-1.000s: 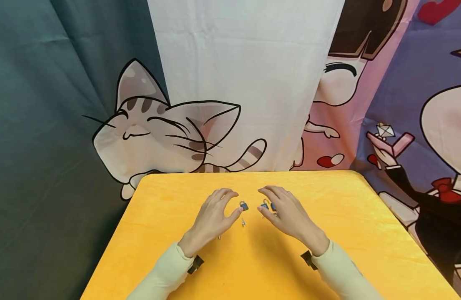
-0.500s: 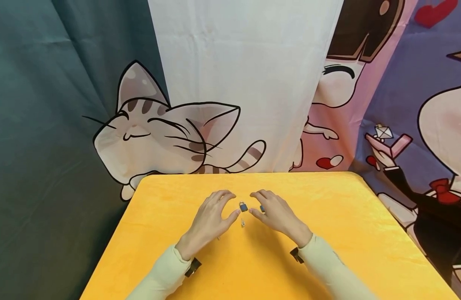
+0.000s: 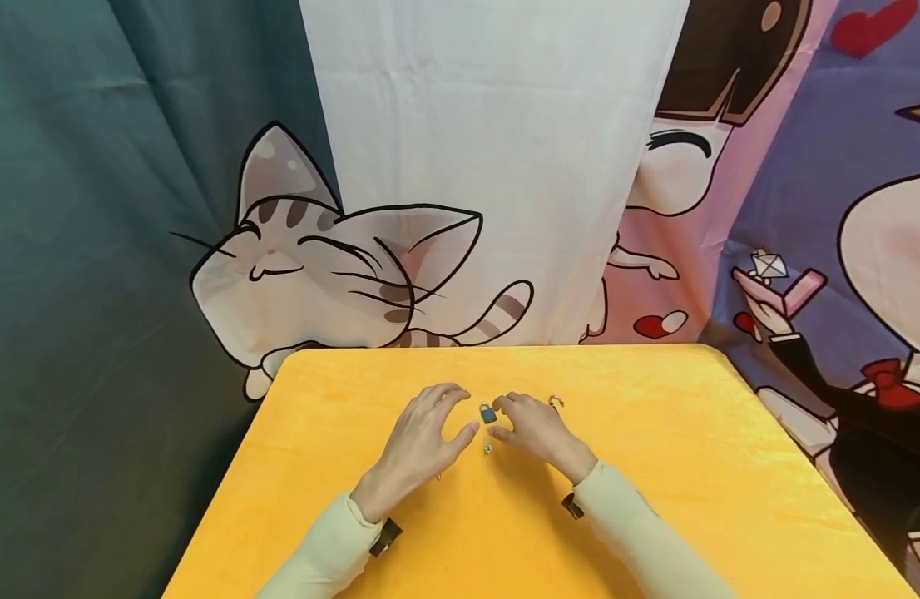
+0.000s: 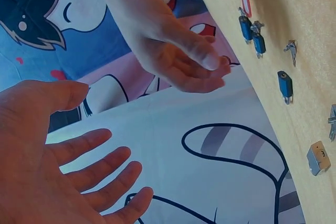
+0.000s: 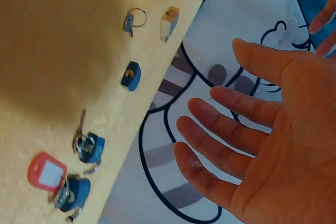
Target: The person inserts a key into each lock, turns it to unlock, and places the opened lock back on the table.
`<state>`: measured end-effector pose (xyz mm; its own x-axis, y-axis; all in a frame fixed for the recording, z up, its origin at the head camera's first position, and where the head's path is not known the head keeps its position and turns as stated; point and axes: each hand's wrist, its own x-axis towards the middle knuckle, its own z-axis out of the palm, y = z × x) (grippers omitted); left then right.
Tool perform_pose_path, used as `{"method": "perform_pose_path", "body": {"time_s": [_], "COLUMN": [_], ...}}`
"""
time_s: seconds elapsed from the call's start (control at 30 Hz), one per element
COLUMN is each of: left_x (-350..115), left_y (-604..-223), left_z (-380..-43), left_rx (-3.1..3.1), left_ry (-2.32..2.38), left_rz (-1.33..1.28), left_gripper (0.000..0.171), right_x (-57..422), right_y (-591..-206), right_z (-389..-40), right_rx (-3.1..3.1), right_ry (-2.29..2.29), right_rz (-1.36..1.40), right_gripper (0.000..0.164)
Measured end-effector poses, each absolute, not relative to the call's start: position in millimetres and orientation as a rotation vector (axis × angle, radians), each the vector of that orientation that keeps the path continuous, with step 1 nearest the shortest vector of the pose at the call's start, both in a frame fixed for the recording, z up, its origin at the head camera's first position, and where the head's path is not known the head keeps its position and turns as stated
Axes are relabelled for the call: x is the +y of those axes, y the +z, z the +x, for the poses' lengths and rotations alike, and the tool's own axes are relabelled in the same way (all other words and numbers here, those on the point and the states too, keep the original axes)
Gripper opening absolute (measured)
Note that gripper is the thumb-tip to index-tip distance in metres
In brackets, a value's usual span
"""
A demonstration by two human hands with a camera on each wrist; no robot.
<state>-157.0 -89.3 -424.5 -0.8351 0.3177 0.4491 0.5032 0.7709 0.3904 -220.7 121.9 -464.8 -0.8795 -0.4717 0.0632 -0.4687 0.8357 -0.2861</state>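
Both hands hover over the yellow table, holding nothing. My left hand (image 3: 422,433) has relaxed, spread fingers, left of a blue padlock (image 3: 488,413) with keys (image 3: 487,448) just in front of it. Close to that padlock's right side is my right hand (image 3: 536,428), fingers loosely bent in the head view and extended in the right wrist view. Two more blue padlocks, one (image 5: 92,148) with a key and one (image 5: 76,193) with a red key tag (image 5: 47,170), lie farther right, mostly hidden behind the right hand in the head view; one shackle (image 3: 556,402) shows.
A brass-and-silver padlock (image 4: 318,158) and another set of keys (image 4: 332,123) lie on the left side, largely behind the left hand in the head view. The table's far edge meets a printed cartoon curtain (image 3: 490,166).
My right hand has moved left toward the left hand and the middle blue padlock, uncovering a shackle at its right. My left hand has barely moved.
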Motion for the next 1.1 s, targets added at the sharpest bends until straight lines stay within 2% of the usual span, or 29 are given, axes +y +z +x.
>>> {"method": "perform_pose_path", "body": {"time_s": [0.57, 0.93, 1.1], "left_x": [-89.9, -89.0, -88.5], "left_y": [-431.1, -434.9, -435.1], "left_z": [-155.6, -155.1, -155.0], "left_rx": [-2.584, -2.589, -2.592], "left_ry": [-0.692, -0.690, -0.687], "left_rz": [-0.632, -0.635, -0.643], "left_gripper": [0.041, 0.041, 0.041], "right_x": [101.1, 91.3, 87.8], "right_y": [-489.0, -498.1, -501.1], "right_z": [-233.7, -236.7, -239.4], "right_rx": [2.850, 2.764, 2.740], "right_ry": [-0.347, -0.359, -0.377], "right_rz": [-0.662, -0.578, -0.566], "right_gripper": [0.024, 0.026, 0.033]}}
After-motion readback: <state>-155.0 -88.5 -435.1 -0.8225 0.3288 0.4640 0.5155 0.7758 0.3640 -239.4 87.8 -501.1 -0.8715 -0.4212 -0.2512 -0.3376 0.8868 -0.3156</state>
